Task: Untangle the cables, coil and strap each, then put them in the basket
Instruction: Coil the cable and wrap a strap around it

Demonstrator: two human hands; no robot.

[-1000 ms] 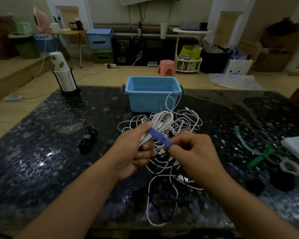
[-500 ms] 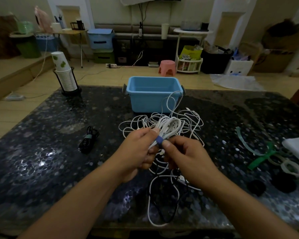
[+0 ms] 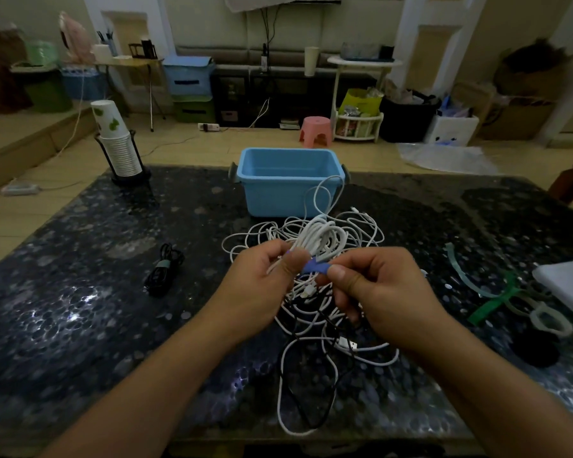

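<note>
Cables are lying mostly in one loose tangle (image 3: 315,312) of white and dark strands on the dark speckled surface (image 3: 80,312), spreading from just in front of the blue basket (image 3: 288,183) down to the near edge, so the bulk of the untangling is looking undone. The basket is sitting at the far middle of the surface and, as far as its visible inside is showing, is holding no cable; one white loop is rising in front of its near wall. A dark coiled cable (image 3: 163,271) is lying well apart to the left of the tangle with a pale strap around its middle, so one cable is appearing coiled and strapped but not yet put away. A white coil (image 3: 321,239) is being held above the tangle, and the left hand (image 3: 262,285) is keeping a closed grip on its gathered strands while the right hand (image 3: 377,292) is pinching a blue strap (image 3: 316,267) against the bundle; whether that strap is fully fastened is hard to tell. Spare straps (image 3: 490,299), green and pale, are waiting on the right side of the surface. By this reckoning the work is standing early: strapping the second cable, with basket loading and the remaining cables left.
</note>
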